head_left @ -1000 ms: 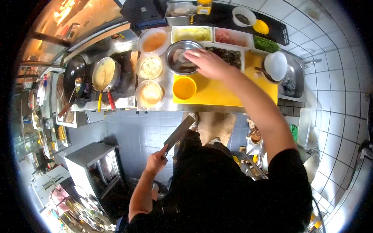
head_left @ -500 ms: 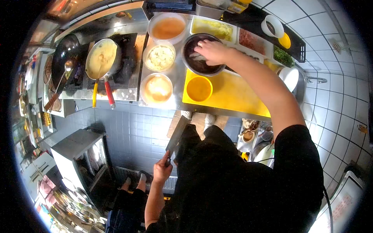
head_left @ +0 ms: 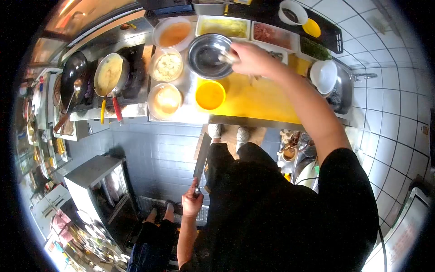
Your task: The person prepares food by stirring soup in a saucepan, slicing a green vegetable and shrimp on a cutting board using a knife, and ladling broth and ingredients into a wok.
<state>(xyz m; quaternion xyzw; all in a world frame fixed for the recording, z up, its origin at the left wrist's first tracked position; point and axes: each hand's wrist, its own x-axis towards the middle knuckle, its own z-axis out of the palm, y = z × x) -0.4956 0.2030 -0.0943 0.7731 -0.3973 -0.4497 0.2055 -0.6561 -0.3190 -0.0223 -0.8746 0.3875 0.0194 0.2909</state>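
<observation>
Down by my side, my left hand [head_left: 192,203] is wrapped round the handle of a cleaver [head_left: 202,158], its broad blade pointing toward the counter. My right hand [head_left: 252,60] is at the right rim of a dark metal bowl [head_left: 198,59], over the far edge of the yellow cutting board [head_left: 263,105]. Its fingers are closed round a pale, wet-looking piece [head_left: 229,57], too blurred to name. Near the board's left end stands a round yellow container [head_left: 210,94] with orange-yellow contents.
Tubs of orange liquid [head_left: 174,34], pale chunks [head_left: 167,66] and a creamy mix [head_left: 165,100] stand left of the board. Food trays [head_left: 276,35] line the back. Pans [head_left: 110,75] sit on the stove; a sink [head_left: 345,99] is at right. Another person's legs [head_left: 158,226] show below.
My right hand has come up out of the metal bowl and moved to its right rim with a pale piece. The view has shifted slightly. My left hand still holds the cleaver.
</observation>
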